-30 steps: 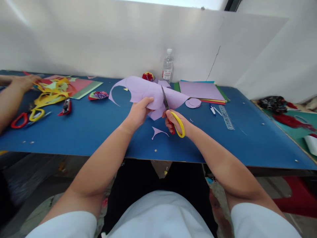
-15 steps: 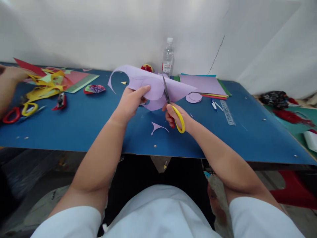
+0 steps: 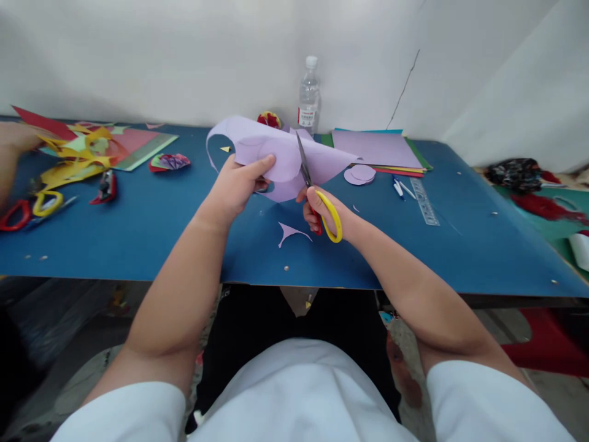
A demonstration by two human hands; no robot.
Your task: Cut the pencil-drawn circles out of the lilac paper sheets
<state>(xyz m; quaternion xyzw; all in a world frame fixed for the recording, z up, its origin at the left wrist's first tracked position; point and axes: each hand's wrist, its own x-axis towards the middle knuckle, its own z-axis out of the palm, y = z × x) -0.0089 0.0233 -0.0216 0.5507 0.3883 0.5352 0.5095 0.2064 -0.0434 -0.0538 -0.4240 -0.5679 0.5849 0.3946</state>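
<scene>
My left hand (image 3: 242,179) pinches a sheet of purple paper (image 3: 280,161), thumb on top and fingers beneath. The sheet is held above the table, with a curved cut-out at its left end and a pointed right end. In my right hand (image 3: 322,212) is a pair of scissors (image 3: 332,222) with one yellow and one red handle. Their dark blades lie against the paper, pointing up and away from me. Part of the lower blade is hidden by the sheet. A thin purple paper scrap (image 3: 291,233) lies on the table below my hands.
Purple paper circles (image 3: 359,174) lie right of the sheet, before a stack of coloured paper (image 3: 377,150). Pens (image 3: 399,188) and a clear ruler (image 3: 424,201) are farther right. A water bottle (image 3: 308,98) stands by the wall. At left are yellow scraps, scissors (image 3: 46,204) and another person's arm (image 3: 13,147).
The view has shifted slightly. The purple sheet has turned a little, and the scissor blades have moved slightly along it. Both hands keep their holds.
</scene>
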